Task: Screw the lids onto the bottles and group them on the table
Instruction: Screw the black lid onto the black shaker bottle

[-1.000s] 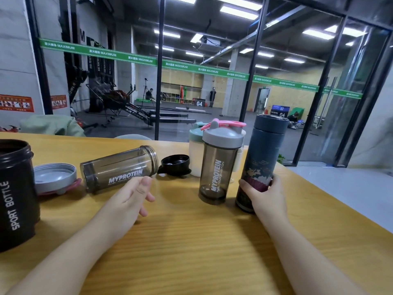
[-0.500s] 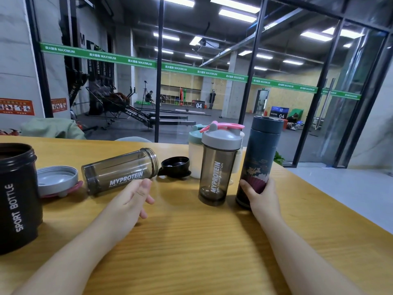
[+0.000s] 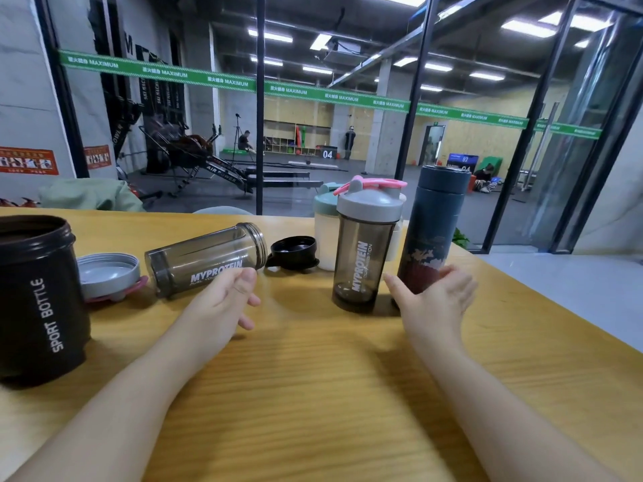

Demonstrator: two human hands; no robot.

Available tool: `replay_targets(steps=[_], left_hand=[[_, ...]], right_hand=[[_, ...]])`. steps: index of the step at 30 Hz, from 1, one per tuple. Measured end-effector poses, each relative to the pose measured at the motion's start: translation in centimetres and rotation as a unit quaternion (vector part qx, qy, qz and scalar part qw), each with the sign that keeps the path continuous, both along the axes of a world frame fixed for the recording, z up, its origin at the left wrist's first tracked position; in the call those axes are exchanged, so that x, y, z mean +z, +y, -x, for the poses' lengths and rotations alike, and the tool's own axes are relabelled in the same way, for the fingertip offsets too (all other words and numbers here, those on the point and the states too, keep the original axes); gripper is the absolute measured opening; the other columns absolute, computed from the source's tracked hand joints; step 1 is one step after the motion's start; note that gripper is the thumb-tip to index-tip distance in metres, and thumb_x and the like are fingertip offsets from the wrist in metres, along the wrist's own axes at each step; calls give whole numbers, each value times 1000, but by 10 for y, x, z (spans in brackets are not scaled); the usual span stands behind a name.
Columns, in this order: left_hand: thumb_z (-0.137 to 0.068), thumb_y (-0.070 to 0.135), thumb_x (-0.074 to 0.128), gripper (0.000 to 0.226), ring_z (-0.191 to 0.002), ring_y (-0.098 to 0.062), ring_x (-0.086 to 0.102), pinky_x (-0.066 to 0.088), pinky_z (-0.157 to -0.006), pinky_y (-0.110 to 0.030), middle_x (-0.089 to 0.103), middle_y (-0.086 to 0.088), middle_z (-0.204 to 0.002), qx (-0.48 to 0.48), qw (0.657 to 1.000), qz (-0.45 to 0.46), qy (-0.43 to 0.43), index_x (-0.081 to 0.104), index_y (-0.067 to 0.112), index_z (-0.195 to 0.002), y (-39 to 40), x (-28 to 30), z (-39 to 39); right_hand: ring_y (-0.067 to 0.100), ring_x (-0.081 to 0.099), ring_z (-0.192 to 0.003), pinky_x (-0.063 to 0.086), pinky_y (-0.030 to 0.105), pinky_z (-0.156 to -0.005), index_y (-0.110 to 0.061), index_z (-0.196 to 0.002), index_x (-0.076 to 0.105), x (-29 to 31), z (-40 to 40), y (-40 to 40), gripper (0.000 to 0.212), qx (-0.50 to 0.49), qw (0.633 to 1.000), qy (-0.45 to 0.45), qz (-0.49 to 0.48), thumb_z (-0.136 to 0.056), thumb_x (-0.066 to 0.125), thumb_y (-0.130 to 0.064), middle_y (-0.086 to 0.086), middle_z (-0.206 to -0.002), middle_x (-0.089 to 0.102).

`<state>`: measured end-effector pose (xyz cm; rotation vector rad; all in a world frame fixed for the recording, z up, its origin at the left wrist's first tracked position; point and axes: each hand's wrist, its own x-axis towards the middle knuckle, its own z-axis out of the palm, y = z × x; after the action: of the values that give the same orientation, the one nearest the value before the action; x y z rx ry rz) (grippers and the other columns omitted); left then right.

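Bottles are spread along the wooden table (image 3: 313,394), and I'll take them by bulk. The black sport bottle (image 3: 38,300) stands open at far left, lidless. The tall blue flask (image 3: 431,234) stands capped at the right; my right hand (image 3: 435,300) is just in front of its base with fingers spread and holding nothing, which I read as a release after parking it beside the capped smoky shaker (image 3: 365,252). A pale bottle (image 3: 325,234) with a green lid stands behind that one, so these three form the group. The uncapped shaker (image 3: 205,259) lies on its side, mouth toward the black lid (image 3: 294,252). My left hand (image 3: 222,300) is loosely open by its wall, gripping nothing, probably reaching to stand it up. The grey lid (image 3: 108,273) rests upside down left of it.
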<state>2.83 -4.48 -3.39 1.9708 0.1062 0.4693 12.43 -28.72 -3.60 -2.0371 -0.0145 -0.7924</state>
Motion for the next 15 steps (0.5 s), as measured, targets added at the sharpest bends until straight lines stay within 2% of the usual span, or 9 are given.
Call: replay_targets(steps=[3, 4, 6, 8, 10, 13, 15], left_hand=[[-88, 54, 43, 24, -75, -15, 65, 49, -70, -33, 63, 7, -97, 2, 1000, -26, 15, 52, 38, -104, 2, -4, -3], [-90, 46, 49, 17, -76, -15, 65, 50, -70, -32, 62, 8, -98, 8, 999, -40, 15, 52, 38, -104, 2, -4, -4], [-89, 37, 58, 15, -81, -15, 64, 52, -73, -32, 62, 9, -97, 17, 997, -68, 10, 54, 38, -104, 4, -6, -4], [-87, 28, 64, 16, -82, -15, 63, 51, -73, -27, 62, 11, -94, 23, 995, -93, -5, 59, 34, -100, 5, -5, -3], [-85, 20, 67, 17, -81, -13, 63, 48, -71, -21, 64, 12, -89, 33, 994, -102, -25, 62, 35, -92, 9, -4, -2], [-83, 18, 67, 23, -82, -7, 62, 44, -67, -14, 64, 14, -90, 65, 991, -103, -46, 61, 40, -88, 18, -7, -4], [-84, 21, 66, 19, -82, -4, 61, 40, -61, -9, 63, 13, -93, 92, 991, -86, -53, 62, 38, -93, 21, -10, -7]], right_hand=[[16, 40, -86, 42, 28, -78, -18, -95, 36, 0, 24, 22, 43, 102, 983, -128, 86, -78, 73, -30, 0, -97, 37], [13, 40, -82, 41, 22, -76, -19, -95, 38, 0, 31, 31, 38, 159, 968, -154, 121, -80, 70, -28, -2, -95, 37], [6, 43, -85, 40, 16, -80, -14, -103, 44, -4, 38, 51, 31, 263, 933, -165, 184, -83, 63, -29, -5, -99, 39], [4, 46, -97, 41, 17, -86, -10, -118, 44, -10, 39, 75, 42, 318, 917, -113, 214, -86, 61, -30, -5, -110, 40], [11, 49, -111, 43, 25, -93, -11, -132, 36, -15, 34, 100, 56, 319, 929, -9, 185, -88, 62, -32, -1, -126, 39], [23, 47, -124, 37, 29, -101, -11, -141, 27, -9, 18, 135, 69, 278, 945, 173, 14, -88, 62, -36, 7, -143, 34], [27, 48, -122, 39, 33, -100, -12, -141, 24, -6, 2, 153, 71, 243, 940, 226, -80, -87, 62, -39, 9, -143, 35]])
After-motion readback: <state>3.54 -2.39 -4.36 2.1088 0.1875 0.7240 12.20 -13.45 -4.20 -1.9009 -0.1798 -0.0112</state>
